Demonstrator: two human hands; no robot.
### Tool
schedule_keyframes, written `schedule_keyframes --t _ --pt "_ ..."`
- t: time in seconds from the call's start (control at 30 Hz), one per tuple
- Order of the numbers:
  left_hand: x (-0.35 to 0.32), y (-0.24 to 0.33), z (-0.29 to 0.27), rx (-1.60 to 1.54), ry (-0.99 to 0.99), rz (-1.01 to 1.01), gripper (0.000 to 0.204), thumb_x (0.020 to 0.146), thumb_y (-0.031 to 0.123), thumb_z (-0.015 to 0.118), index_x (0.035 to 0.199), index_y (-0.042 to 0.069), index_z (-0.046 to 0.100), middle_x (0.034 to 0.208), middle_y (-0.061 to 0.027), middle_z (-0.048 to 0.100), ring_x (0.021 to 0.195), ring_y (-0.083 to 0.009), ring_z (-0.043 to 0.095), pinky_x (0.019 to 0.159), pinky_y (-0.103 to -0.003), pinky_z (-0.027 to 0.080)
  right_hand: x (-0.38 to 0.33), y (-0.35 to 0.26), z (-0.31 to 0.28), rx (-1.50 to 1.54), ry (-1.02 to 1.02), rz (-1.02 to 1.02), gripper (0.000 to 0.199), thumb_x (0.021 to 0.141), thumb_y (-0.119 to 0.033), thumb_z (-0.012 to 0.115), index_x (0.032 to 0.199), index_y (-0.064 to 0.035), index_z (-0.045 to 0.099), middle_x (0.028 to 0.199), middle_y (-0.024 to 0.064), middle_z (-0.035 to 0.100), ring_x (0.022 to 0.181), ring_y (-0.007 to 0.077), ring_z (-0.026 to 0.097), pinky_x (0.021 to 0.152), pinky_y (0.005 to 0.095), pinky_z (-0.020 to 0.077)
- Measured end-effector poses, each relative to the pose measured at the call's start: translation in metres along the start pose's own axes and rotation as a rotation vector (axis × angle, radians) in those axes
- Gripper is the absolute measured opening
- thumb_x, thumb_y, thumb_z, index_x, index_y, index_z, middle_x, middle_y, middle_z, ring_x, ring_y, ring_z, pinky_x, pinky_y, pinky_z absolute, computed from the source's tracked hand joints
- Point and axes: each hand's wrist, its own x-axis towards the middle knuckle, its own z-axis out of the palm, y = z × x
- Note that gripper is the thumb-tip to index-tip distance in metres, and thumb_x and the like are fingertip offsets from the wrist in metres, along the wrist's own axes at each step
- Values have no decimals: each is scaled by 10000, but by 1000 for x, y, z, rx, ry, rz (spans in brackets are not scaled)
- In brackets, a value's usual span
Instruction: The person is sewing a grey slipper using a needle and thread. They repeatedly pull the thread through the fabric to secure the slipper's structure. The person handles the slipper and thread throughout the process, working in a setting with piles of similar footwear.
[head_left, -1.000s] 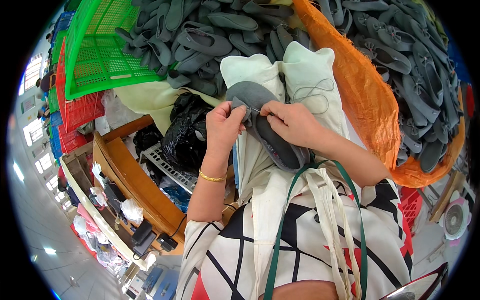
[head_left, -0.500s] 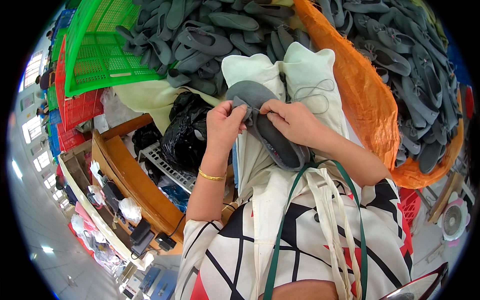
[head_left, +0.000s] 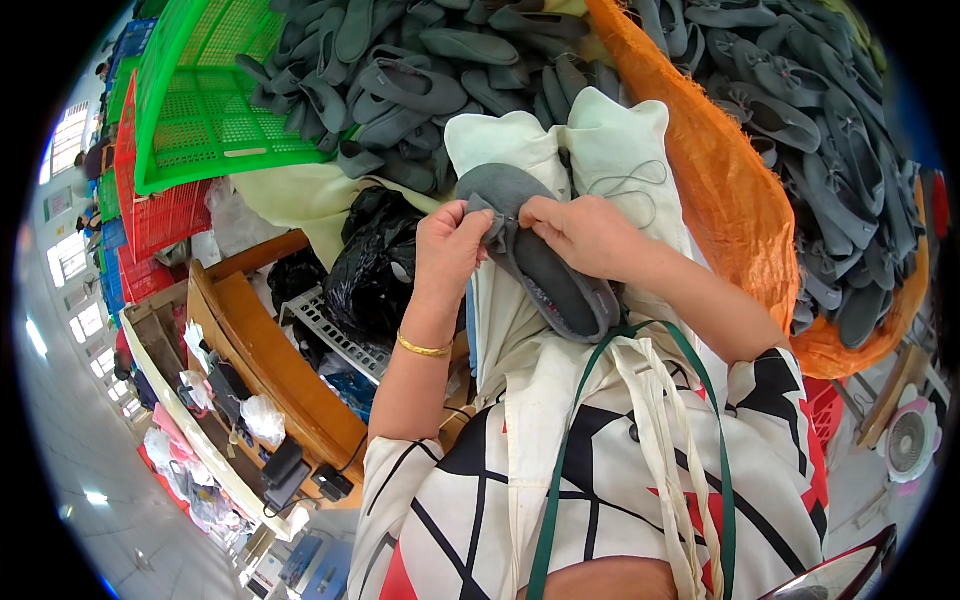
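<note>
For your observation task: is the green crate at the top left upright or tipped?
Tipped. The green crate stands on its side, its open mouth facing the pile of grey shoes spilling beside it.

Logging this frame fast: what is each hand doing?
Left hand: closed, pinching the grey shoe edge.
Right hand: closed, gripping the same shoe.

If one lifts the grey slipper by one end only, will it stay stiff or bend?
The grey slipper looks like soft felt, pinched between left hand and right hand, so it would probably flex. It seems light. The matte fabric likely grips rather than slips.
</note>
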Motion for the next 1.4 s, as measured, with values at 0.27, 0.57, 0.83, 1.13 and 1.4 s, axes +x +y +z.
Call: schedule_keyframes --t 0.27,0.57,0.83,1.13,1.4 --pt "4 4 -2 75 -26 -4 114 878 143 641 829 45 673 670 34 606 494 -26 482 468 -177 387 6 -4 -13 38 -53 -26 127 918 -166 544 1006 -111 616 793 147 676 754 379 652 676 486 501" --pt "7 9 -5 1 -84 -94 105 881 140 631 803 73 654 668 34 600 486 -37 486 468 -183 387 -1 -8 4 -5 73 -13 127 935 -171 525 1029 -109 584 761 158 667 708 386 649 623 487 501" --pt "3 7 -8 -109 -96 -115 107 898 154 609 824 84 641 696 34 609 520 -49 510 505 -197 411 -1 -15 15 -82 90 46 109 963 -144 521 1042 -72 502 764 199 638 709 409 633 604 497 481" --pt "4 -2 -11 -159 -120 -91 121 896 160 672 918 42 686 777 13 657 560 -59 545 551 -198 437 21 -27 18 136 216 56 144 986 -174 506 1060 -59 462 731 227 612 717 430 616 636 498 464" --pt "0 -4 -8 -144 -83 -46 126 884 152 703 886 26 700 736 14 647 553 -55 529 534 -193 417 33 -19 -4 80 206 -96 92 938 -158 579 934 -66 581 789 139 629 680 371 611 632 418 485"
